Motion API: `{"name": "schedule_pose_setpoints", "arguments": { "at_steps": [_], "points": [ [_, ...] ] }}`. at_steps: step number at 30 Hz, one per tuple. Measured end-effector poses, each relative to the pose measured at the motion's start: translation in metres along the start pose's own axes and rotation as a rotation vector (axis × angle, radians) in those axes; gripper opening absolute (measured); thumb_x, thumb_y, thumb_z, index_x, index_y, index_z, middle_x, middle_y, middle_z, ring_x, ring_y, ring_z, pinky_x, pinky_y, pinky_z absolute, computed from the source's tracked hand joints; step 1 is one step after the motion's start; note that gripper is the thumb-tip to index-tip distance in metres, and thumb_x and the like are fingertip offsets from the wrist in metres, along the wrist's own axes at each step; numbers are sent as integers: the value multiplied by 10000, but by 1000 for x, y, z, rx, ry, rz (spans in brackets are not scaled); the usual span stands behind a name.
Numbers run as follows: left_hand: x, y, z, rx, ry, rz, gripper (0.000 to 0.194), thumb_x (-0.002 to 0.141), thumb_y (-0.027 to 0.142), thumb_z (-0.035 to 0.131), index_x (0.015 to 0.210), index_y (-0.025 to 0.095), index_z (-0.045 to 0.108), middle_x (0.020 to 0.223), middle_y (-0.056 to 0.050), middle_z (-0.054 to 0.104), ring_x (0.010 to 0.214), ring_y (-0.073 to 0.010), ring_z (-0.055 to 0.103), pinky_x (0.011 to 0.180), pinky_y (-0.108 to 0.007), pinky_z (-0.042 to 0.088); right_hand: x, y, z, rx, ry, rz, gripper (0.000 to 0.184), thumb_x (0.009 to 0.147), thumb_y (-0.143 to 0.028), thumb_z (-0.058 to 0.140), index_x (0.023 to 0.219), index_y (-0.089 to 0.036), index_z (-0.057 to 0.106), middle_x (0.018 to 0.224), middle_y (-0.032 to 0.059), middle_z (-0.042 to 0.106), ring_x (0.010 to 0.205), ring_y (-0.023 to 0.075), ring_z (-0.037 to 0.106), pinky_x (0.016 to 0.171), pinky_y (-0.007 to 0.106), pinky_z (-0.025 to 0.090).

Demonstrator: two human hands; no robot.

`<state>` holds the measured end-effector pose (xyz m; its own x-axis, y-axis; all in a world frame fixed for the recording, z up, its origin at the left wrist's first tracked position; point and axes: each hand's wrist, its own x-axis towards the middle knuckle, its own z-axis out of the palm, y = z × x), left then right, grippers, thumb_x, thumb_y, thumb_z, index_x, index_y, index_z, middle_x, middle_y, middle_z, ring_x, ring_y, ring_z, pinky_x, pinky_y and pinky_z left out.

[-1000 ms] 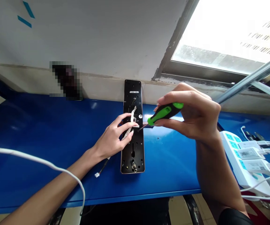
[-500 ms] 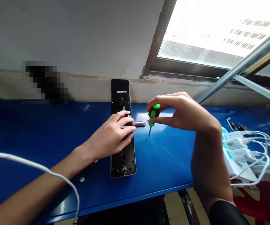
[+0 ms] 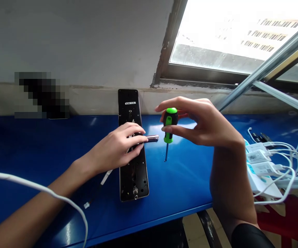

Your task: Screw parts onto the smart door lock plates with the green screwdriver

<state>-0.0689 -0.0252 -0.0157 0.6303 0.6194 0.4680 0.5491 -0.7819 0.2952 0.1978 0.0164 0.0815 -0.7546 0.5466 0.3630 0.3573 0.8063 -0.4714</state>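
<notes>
On the blue table lies a long black panel (image 3: 133, 175), likely a door lock plate, with screw holes and a "CE 16" label near its far end. My left hand (image 3: 123, 144) rests over its middle, fingers bent and thumb near the forefinger, at a shiny metal bar (image 3: 153, 138) that sticks out past the right edge. The grip itself is partly hidden. To the right, my right hand (image 3: 198, 119) holds a green and black screwdriver (image 3: 168, 124) between thumb and fingers. Its shaft points down, with a tiny dark screw-like piece at the tip, apart from the panel.
A thin cable with a white connector (image 3: 86, 205) lies left of the panel. A white cable (image 3: 42, 187) loops across the lower left. On the right, a power strip (image 3: 261, 186) carries several white chargers. Wall and window (image 3: 216, 58) stand behind the table (image 3: 180, 186).
The screwdriver has turned more upright and come slightly lower, and my right fingers have loosened around its handle. My left hand stays at the panel; the view has shifted slightly.
</notes>
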Motion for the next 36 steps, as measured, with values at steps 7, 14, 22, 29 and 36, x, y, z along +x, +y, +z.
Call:
{"name": "schedule_pose_setpoints", "arguments": {
  "at_steps": [7, 14, 22, 29, 36],
  "points": [
    [-5, -14, -33, -146, -81, -205, 231, 1010, 237, 615, 1204, 237, 740, 1141, -43, 724, 918, -174, 700, 791, -289, 562, 20, -28, 9, 237, 346, -49, 365, 880, -232, 787, 1216, -346, 699, 1243, -10, 728, 966, 208, 756, 746, 378, 680],
    [-7, -21, -44, -271, -162, -225, 215, 997, 224, 616, 1155, 227, 762, 1032, -42, 750, 869, -171, 701, 762, -278, 549, 44, -39, 19, 126, 554, -4, 269, 890, -227, 771, 1129, -338, 716, 1196, -1, 741, 964, 226, 772, 720, 392, 691],
    [-7, -31, -44, -328, -196, -251, 179, 945, 178, 674, 1101, 204, 758, 1005, -36, 761, 887, -173, 704, 779, -274, 541, 51, -25, 32, 115, 602, -23, 240, 914, -267, 754, 1141, -331, 711, 1054, 18, 749, 960, 242, 770, 773, 449, 701],
    [-6, -29, -44, -355, -199, -268, 175, 954, 171, 671, 1096, 206, 767, 1026, -39, 764, 904, -177, 712, 784, -273, 540, 52, -24, 34, 239, 718, -35, 265, 873, -182, 778, 1104, -304, 733, 951, 3, 737, 899, 207, 770, 711, 377, 694],
    [-6, -24, -42, -332, -197, -234, 154, 975, 212, 666, 1085, 216, 774, 1032, -39, 764, 910, -182, 712, 787, -282, 537, 53, -30, 36, 241, 719, -14, 271, 860, -146, 777, 1070, -309, 722, 940, -8, 738, 897, 210, 769, 733, 387, 695]
  ]
}}
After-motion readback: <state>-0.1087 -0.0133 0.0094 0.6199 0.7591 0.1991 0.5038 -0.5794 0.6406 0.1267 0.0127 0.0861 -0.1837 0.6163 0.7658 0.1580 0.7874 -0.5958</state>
